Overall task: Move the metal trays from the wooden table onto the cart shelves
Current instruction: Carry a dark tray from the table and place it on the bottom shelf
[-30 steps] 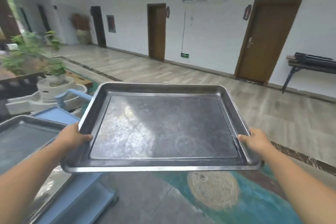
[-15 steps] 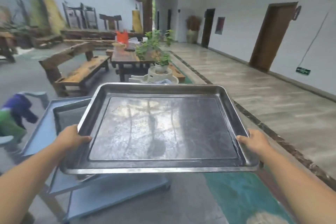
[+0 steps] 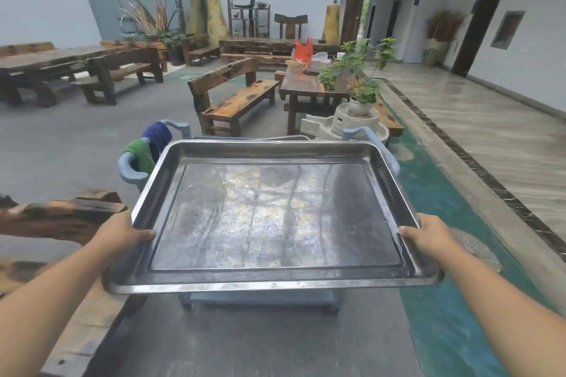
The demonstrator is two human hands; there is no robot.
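Tray point(image 3: 275, 217) gripped by left hand point(image 3: 122, 239) and right hand point(image 3: 428, 239) | above cart point(image 3: 260, 297) | no legible writing

No text, label, number or sign can be read anywhere in your view. The metal tray point(image 3: 275, 223) in front of you shows only scuffs and reflections. The orange bag point(image 3: 303, 50) on the far table point(image 3: 306, 89) is too small and blurred to read.

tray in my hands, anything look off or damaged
Nothing looks spilled or bent. The metal tray is held about level by the left hand and right hand; its floor is just blotchy and scuffed.
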